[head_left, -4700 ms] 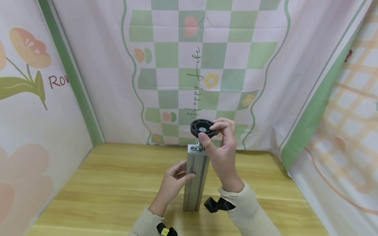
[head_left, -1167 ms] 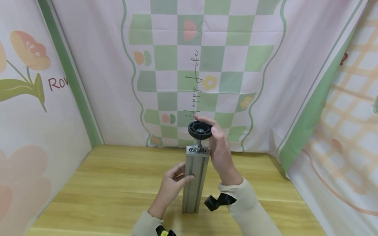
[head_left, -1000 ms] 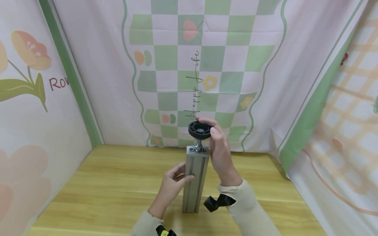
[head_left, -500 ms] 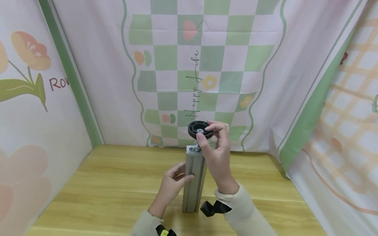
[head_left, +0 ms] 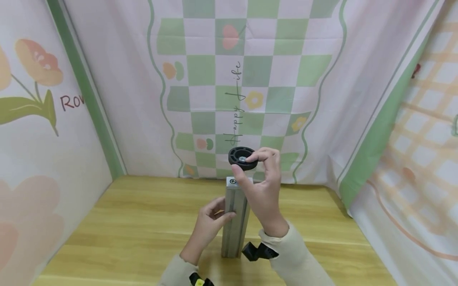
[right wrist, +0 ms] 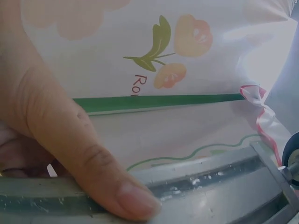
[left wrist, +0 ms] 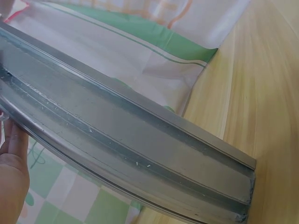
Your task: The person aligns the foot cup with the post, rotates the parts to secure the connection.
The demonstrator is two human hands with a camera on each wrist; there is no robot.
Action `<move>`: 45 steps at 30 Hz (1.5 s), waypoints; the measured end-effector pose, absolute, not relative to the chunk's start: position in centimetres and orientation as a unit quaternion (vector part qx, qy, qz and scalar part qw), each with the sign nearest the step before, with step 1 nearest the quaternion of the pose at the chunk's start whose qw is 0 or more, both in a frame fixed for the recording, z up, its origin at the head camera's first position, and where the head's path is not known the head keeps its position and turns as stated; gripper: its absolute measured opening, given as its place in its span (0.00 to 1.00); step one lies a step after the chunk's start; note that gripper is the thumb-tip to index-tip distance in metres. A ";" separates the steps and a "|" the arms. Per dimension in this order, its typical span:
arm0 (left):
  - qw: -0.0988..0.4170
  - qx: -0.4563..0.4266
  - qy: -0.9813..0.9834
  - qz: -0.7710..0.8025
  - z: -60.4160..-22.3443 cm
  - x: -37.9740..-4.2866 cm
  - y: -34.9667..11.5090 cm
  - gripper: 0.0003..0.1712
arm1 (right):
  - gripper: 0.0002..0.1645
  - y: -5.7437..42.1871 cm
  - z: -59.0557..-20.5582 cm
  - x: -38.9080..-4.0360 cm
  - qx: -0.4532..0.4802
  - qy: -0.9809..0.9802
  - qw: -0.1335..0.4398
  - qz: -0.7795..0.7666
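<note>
A silver aluminium profile (head_left: 233,226) stands upright on the wooden table, and a black round levelling foot (head_left: 234,159) sits above its top end. My left hand (head_left: 211,222) grips the profile partway up, its thumb (right wrist: 135,198) flat on the face in the right wrist view. Up at the foot, my right hand (head_left: 264,190) pinches it, thumb at the near rim and a fingertip reaching inside by the centre bolt. Behind this hand the stem under the foot is hidden. The profile's lower end (left wrist: 233,191) meets the table in the left wrist view.
Wood-grain table (head_left: 150,238) spreads around the profile. Patterned curtains (head_left: 204,71) enclose it at the back and on both sides. Black wrist cameras (head_left: 259,251) are strapped over the beige sleeves.
My right hand went from stretched fingers beside the foot to a pinch on it, and its thumb has slid left along the rim. The left hand and profile stay in place.
</note>
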State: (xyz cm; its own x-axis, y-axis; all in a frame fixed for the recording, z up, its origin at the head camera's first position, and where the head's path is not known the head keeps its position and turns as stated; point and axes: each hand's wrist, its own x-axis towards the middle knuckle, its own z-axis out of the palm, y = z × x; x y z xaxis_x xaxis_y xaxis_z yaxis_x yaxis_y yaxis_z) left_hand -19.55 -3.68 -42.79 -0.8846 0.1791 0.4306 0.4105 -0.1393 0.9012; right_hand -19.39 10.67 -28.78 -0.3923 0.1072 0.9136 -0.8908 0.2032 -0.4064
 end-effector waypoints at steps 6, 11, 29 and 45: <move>0.087 -0.221 -0.648 -0.724 -42.6 -19.4 -3.5 0.24 | 0.21 11.6 -28.3 -19.9 0.368 -0.626 0.410 0.551; 0.083 -0.215 -0.646 -0.728 -42.6 -19.3 -3.5 0.24 | 0.29 12.5 -27.8 -20.4 0.392 -0.646 0.307 0.579; 0.081 -0.223 -0.644 -0.727 -42.8 -19.4 -3.6 0.24 | 0.23 12.8 -28.3 -20.8 0.385 -0.627 0.293 0.610; 0.075 -0.221 -0.646 -0.727 -42.8 -19.4 -3.6 0.24 | 0.15 11.9 -28.6 -19.9 0.337 -0.650 0.408 0.546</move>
State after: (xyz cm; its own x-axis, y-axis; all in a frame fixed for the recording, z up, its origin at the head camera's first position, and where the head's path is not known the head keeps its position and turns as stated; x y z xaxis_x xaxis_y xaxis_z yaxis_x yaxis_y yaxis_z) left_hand -19.36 -3.59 -42.84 -0.8914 0.1754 0.4179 0.3945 -0.1537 0.9060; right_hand -19.90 11.88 -28.56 -0.4399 0.0078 0.8980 -0.8831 0.1780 -0.4341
